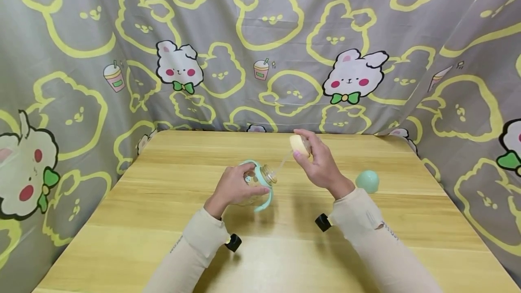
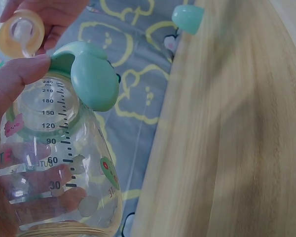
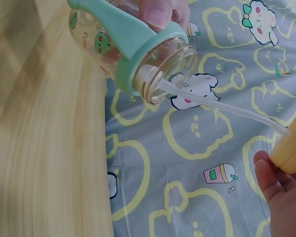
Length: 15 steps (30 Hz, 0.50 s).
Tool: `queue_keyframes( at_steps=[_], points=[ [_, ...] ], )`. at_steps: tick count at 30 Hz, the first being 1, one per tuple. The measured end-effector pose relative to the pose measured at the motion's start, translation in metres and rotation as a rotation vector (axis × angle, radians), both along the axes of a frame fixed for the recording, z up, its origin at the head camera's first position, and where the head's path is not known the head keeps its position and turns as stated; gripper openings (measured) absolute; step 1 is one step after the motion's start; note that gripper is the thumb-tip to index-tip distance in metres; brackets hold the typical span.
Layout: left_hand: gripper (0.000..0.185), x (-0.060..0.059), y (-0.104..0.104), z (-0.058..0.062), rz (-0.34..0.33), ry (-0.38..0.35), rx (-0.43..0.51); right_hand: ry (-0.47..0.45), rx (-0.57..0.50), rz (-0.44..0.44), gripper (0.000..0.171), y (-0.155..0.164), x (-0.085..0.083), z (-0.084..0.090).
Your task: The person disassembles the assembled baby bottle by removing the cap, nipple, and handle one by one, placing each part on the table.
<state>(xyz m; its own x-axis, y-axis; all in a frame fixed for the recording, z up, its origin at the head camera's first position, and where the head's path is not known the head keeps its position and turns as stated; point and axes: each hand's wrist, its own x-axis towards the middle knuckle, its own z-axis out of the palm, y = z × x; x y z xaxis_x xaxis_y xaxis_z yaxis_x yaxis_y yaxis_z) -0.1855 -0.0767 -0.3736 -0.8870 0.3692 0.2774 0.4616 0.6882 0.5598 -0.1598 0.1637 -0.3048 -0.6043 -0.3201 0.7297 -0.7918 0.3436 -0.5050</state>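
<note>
Under both hands lay the table (image 1: pixel 163 238). Above it the left hand (image 1: pixel 234 189) gripped the tilted bottle (image 1: pixel 256 183), mouth turned rightward so the straw (image 3: pixel 222 106) could slide clear. Just beyond, the right hand (image 1: pixel 321 164) pinched the yellow lid (image 1: pixel 300 145); farther right sat a green cap (image 1: pixel 367 181).

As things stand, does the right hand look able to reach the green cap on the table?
Probably yes: the green cap lies uncovered just beside the right hand, with bare table between. But that hand already grips the yellow lid.
</note>
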Motion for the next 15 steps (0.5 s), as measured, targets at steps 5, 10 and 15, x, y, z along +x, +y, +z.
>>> queue_keyframes(
  at_steps=[5, 10, 15],
  points=[
    [0.051, -0.0032, 0.0008, -0.0011, -0.007, 0.028, 0.017, 0.004, -0.017, -0.014, 0.043, 0.0009, -0.0028, -0.0012],
    [0.053, -0.0041, 0.0019, 0.0012, 0.005, 0.011, 0.002, -0.019, -0.017, -0.022, 0.043, 0.0017, -0.0020, 0.0001],
    [0.053, -0.0019, 0.0006, -0.0010, 0.007, -0.002, 0.008, -0.007, -0.013, -0.028, 0.044, 0.0029, -0.0040, -0.0041]
  ],
)
